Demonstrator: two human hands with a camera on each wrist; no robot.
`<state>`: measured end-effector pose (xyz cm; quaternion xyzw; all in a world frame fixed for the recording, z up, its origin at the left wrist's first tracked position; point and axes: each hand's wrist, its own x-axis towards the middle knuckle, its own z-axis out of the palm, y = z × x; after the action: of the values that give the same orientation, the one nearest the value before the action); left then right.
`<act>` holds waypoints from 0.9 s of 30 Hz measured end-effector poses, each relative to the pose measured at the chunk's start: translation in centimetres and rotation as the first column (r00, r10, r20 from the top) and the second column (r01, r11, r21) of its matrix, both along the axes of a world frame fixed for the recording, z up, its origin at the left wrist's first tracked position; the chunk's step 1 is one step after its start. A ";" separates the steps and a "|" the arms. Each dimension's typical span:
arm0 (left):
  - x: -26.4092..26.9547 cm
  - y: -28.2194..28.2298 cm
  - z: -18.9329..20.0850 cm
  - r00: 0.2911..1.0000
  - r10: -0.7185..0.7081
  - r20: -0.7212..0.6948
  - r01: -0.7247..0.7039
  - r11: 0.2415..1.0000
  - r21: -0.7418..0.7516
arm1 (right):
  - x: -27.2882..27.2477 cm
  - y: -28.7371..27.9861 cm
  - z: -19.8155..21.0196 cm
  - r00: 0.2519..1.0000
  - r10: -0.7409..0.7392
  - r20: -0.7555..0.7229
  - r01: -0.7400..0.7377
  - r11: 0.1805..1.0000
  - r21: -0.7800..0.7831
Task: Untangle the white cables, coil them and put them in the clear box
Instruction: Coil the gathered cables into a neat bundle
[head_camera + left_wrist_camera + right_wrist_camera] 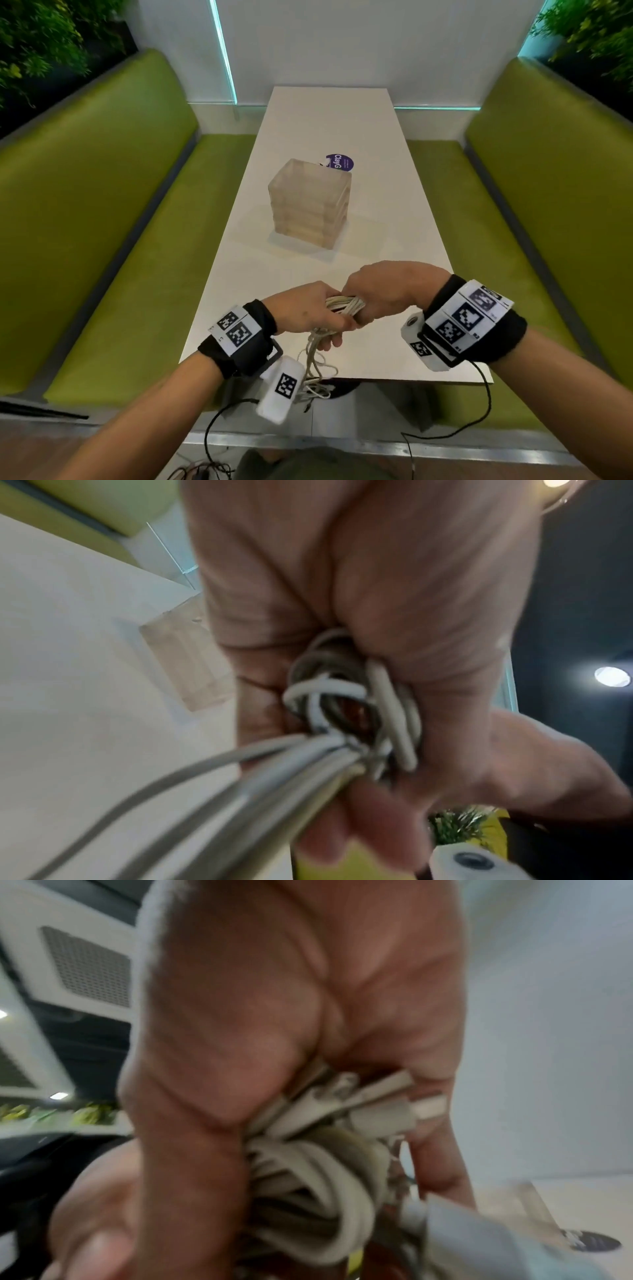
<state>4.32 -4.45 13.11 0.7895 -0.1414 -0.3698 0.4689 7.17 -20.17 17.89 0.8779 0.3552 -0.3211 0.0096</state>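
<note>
A purple round sticker [340,162] on the table reads "ClayG".

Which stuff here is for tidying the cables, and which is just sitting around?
For the job:
white cables, held by left hand and right hand
clear box

Just lying about:
purple sticker
white table
green benches

Counts, head view: 2 hands, left hand [308,310] and right hand [383,291], both gripping 1 bundle of white cables [344,305]; no. of separate cables can't be told, strands overlap. 1 clear box [310,202] on 1 white table [394,192]. 1 round purple sticker [340,161] behind the box. 2 green benches, approx. mirrored: left bench [113,212], right bench [534,192]. 2 wrist bands w/ markers, 1 per wrist.
</note>
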 end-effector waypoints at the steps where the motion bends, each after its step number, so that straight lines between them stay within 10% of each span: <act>1: 0.0 0.1 -0.1 0.999 -0.027 0.039 0.026 1.000 0.009 | 0.3 -0.2 -0.1 0.997 -0.033 -0.077 0.036 0.999 0.035; 9: 0.4 -0.6 -0.9 0.968 -0.216 0.125 0.203 0.973 0.113 | 1.3 -0.4 -1.6 0.956 -0.094 -0.277 0.066 0.992 -0.110; 15: 0.9 0.8 -0.5 0.976 -0.188 0.114 0.179 0.981 0.079 | 0.2 -1.3 -2.9 0.778 -0.156 -0.608 0.326 0.929 0.178; 27: 1.2 1.7 -0.9 0.980 -0.135 0.145 0.132 0.991 0.028 | -0.5 -1.0 -3.7 0.883 -0.183 -0.431 0.325 0.902 0.284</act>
<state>5.53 -2.72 12.21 0.8075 -0.2247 -0.3427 0.4243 6.72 -21.19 14.23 0.8220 0.2807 -0.4216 -0.2604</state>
